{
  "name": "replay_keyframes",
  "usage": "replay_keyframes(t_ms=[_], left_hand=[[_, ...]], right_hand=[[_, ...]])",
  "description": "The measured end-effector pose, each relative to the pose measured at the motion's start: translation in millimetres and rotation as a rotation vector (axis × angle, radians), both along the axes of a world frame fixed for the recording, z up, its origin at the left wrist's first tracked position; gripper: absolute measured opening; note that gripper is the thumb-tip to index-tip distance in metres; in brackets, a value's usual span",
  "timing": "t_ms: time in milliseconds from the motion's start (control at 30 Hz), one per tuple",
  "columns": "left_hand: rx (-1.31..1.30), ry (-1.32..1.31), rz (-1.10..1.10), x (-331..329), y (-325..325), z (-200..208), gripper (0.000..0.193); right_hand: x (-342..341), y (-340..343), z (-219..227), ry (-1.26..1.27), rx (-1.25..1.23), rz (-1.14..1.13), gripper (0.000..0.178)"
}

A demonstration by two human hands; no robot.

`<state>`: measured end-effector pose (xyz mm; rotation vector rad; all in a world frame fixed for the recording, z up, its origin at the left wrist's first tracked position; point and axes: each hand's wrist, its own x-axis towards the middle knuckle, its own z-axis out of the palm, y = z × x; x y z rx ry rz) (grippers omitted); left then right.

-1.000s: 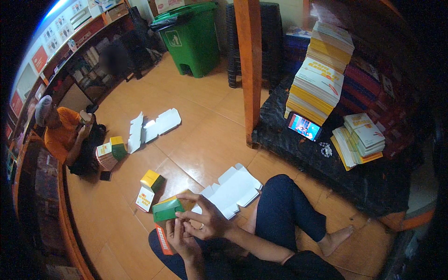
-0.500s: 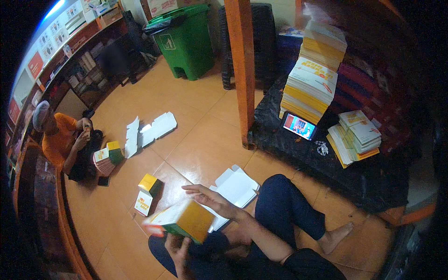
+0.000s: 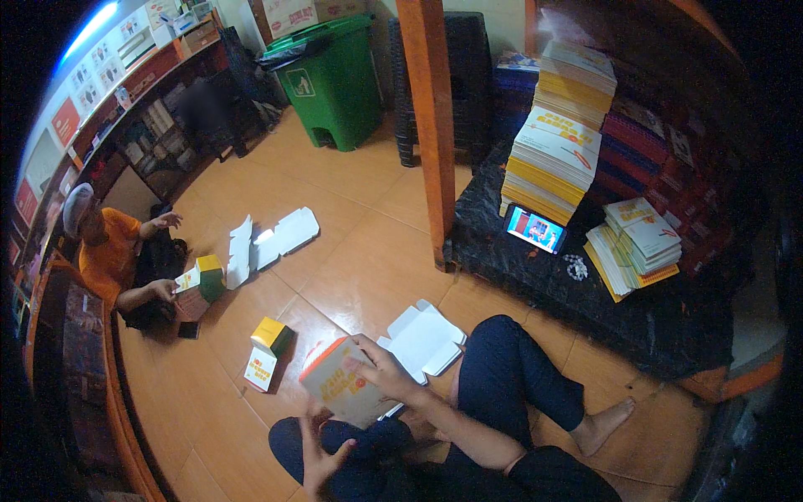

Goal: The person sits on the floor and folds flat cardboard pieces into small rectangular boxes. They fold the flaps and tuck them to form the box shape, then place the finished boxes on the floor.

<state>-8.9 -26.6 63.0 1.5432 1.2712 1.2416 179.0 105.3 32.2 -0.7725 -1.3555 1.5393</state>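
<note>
My right hand (image 3: 381, 370) grips a folded carton box (image 3: 330, 381) by its right side. The box shows a white face with yellow lettering and an orange-red edge. Below it, my left hand (image 3: 322, 456) has thumb and fingers spread, close to the box's lower edge and holding nothing. On the floor just left of the box stands a similar carton (image 3: 262, 368) with its yellow lid (image 3: 270, 333) raised. Flat white carton blanks (image 3: 421, 337) lie on the floor beyond my right hand, partly hidden by my forearm and leg.
A co-worker in an orange top (image 3: 107, 255) sits at left, one hand at another carton (image 3: 201, 283). More blanks (image 3: 272, 243) lie near them. At right, a dark low platform (image 3: 519, 276) bears stacked cartons (image 3: 548, 159) and a phone (image 3: 534, 230). An orange post (image 3: 431, 125) and green bin (image 3: 332, 92) stand behind.
The carton box has turned so its white lettered face shows. My right hand has closed on its side; my left hand has let go and dropped lower. The co-worker's hands have moved apart.
</note>
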Motion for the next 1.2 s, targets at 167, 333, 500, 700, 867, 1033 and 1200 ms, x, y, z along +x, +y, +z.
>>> replay_keyframes(t_ms=[167,333,500,700,867,1033,1200], left_hand=[[-0.031,-0.196,0.437,18,13,-7,0.066],[-0.015,-0.123,0.694,15,28,-4,0.032],[-0.03,-0.25,0.547,0,22,-4,0.02],[-0.144,-0.533,0.627,-33,20,-11,0.024],[-0.029,-0.58,0.779,-29,27,1,0.028],[-0.25,-0.058,0.46,5,13,11,0.037],[-0.194,-0.241,0.249,16,4,6,0.024]], right_hand=[[-36,-30,9,-0.169,0.113,-0.089,0.036],[-42,-45,20,-0.34,0.361,-0.199,0.028],[-29,-32,19,-0.374,0.229,-0.006,0.019],[-42,-44,21,-0.094,0.164,0.121,0.035],[-39,-50,23,-0.362,0.25,0.148,0.04],[-24,-37,24,-0.025,-0.042,-0.145,0.025],[-3,-14,17,0.149,-0.123,-0.015,0.027]])
